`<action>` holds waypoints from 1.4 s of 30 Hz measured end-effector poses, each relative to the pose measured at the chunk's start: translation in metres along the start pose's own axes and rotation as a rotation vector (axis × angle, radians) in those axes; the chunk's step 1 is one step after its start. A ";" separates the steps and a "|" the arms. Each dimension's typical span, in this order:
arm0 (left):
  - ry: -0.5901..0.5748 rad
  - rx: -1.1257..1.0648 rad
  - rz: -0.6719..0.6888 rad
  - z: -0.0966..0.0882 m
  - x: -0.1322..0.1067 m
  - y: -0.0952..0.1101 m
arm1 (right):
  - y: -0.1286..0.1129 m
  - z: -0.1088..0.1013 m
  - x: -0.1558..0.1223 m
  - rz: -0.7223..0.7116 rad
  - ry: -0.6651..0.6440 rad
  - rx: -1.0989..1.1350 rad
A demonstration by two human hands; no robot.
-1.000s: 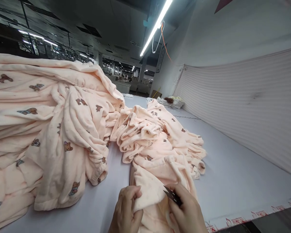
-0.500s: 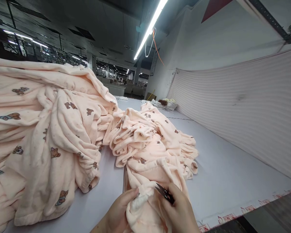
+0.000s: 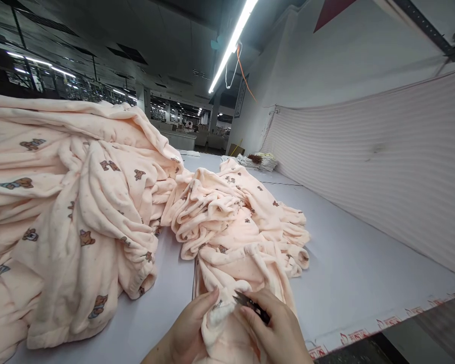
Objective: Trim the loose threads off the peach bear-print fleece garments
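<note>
A pale peach fleece garment (image 3: 246,268) with small bear prints stretches from the middle of the table down to my hands. My left hand (image 3: 187,326) grips its edge, thumb on top, beside a whitish band of the cloth. Small black thread snips (image 3: 255,307) sit in my right hand (image 3: 276,323), between thumb and fingers. Their pointed tips face left and lie at the cloth just right of my left thumb. Whether the tips touch a thread is too small to tell.
A big heap of the same bear-print fleece (image 3: 79,212) fills the left side. Under it all is a pale table (image 3: 349,263) with red-printed tape along its near edge. Folded cloth stacks (image 3: 263,162) lie at the far end, by a striped hanging sheet (image 3: 364,162).
The snips have moved a little left, closer to my left thumb, and lie flatter. My left hand keeps its hold on the garment, nearly in place.
</note>
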State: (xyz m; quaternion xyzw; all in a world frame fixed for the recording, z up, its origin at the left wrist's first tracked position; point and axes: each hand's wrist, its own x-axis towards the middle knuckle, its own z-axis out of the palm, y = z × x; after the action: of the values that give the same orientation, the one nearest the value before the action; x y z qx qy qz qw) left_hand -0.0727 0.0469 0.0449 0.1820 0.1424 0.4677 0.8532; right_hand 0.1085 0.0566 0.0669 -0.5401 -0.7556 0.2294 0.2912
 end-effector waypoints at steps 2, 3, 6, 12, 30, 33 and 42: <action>-0.005 -0.009 -0.008 -0.001 0.001 -0.001 | 0.002 0.001 0.001 0.013 0.018 0.022; -0.007 -0.014 -0.008 -0.002 0.002 -0.002 | 0.004 0.000 0.002 0.020 0.012 0.047; -0.028 -0.023 -0.021 -0.003 0.004 -0.002 | 0.009 -0.004 0.004 0.019 -0.029 0.126; 0.006 0.042 -0.044 -0.001 0.008 -0.005 | 0.005 -0.012 -0.005 -0.022 0.044 0.053; 0.112 0.466 0.294 0.025 0.093 -0.007 | 0.031 0.004 -0.054 0.073 -0.245 -0.137; 0.198 0.573 0.354 0.017 0.081 0.003 | 0.040 0.004 -0.043 0.036 -0.101 -0.008; 0.533 1.267 0.372 -0.004 0.019 -0.050 | 0.026 -0.004 -0.006 0.480 0.039 1.057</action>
State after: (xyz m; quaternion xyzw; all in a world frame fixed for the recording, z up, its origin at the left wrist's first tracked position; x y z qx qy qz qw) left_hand -0.0274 0.0393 0.0178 0.5439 0.5572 0.4612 0.4254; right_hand 0.1305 0.0597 0.0513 -0.4815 -0.3894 0.6252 0.4750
